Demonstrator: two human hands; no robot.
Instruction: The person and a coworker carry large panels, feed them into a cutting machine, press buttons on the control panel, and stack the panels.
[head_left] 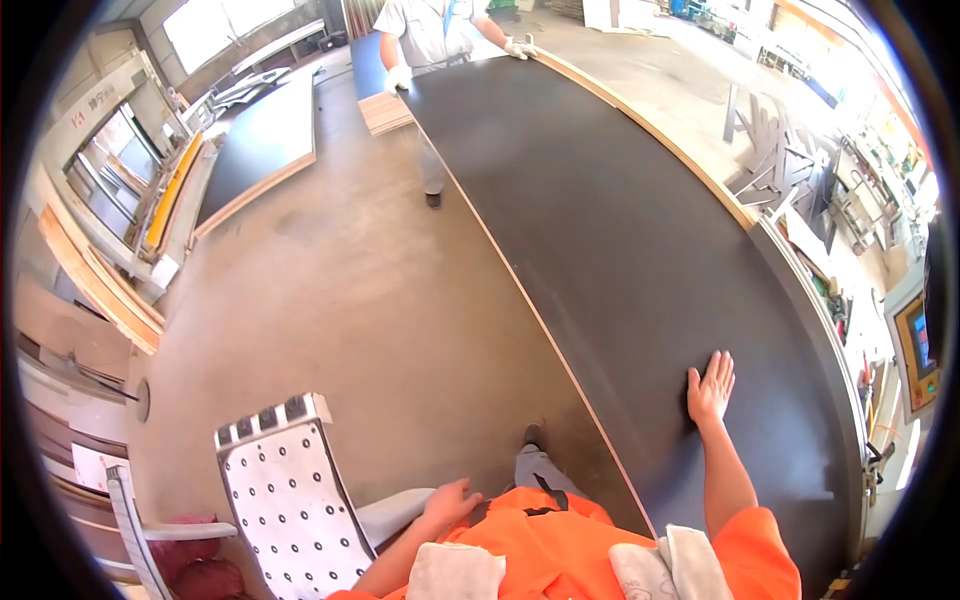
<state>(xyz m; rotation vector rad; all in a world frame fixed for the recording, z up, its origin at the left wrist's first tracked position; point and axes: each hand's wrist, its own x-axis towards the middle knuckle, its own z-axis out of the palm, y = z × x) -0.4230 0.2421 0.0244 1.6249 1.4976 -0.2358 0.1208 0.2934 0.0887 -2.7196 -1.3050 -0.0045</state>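
A long dark panel (640, 240) with a pale cut edge stretches from beside my body to the far end. My right hand (711, 390) lies flat on its upper face, fingers pointing away from me and holding nothing. Low at my left side, by my waist, my left hand (452, 500) is beside a grey-white machine arm (395, 518); whether it touches the arm is unclear. Its visible fingers look extended with nothing in them. At the far end a co-worker (430, 35) in white gloves has both hands at the panel's edge.
A white, dotted support table (295, 505) stands left of me. Another dark panel stack (265, 140) lies at the far left, near a machine with a yellow bar (173, 190). Along the panel's right runs a wooden fence (640, 110). Dark offcut strips (775, 150) and a control screen (918, 335) are farther right.
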